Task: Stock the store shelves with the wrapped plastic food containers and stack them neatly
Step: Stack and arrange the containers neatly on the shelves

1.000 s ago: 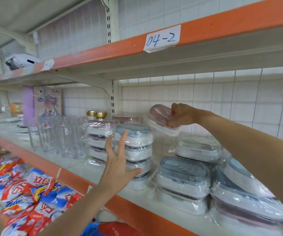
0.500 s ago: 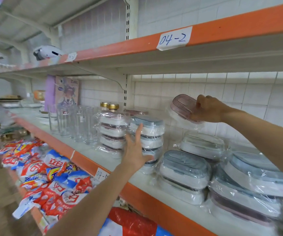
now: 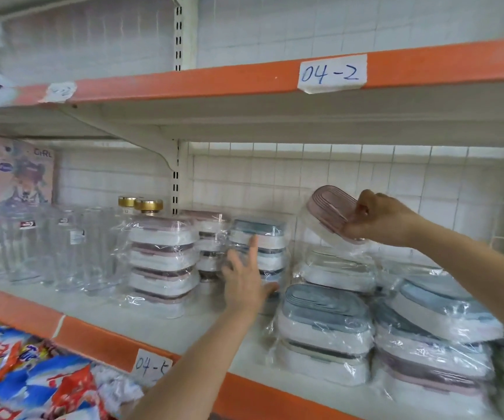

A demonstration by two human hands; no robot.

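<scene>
Clear drinking glasses (image 3: 41, 244) standing in rows at the left of the middle shelf, some with small labels. Behind them, two gold-capped bottles (image 3: 141, 204) side by side, close to the slotted white upright (image 3: 175, 183). Further left, a pink box (image 3: 22, 171) printed with a cartoon figure and the word "GIRL", upright against the white tiled wall (image 3: 275, 174). A handwritten paper tag reading "04-2" (image 3: 332, 72) taped to the orange upper shelf edge (image 3: 184, 83); another tag (image 3: 153, 364) on the lower orange edge. Red, blue and white detergent bags (image 3: 29, 377) heaped at bottom left.
</scene>
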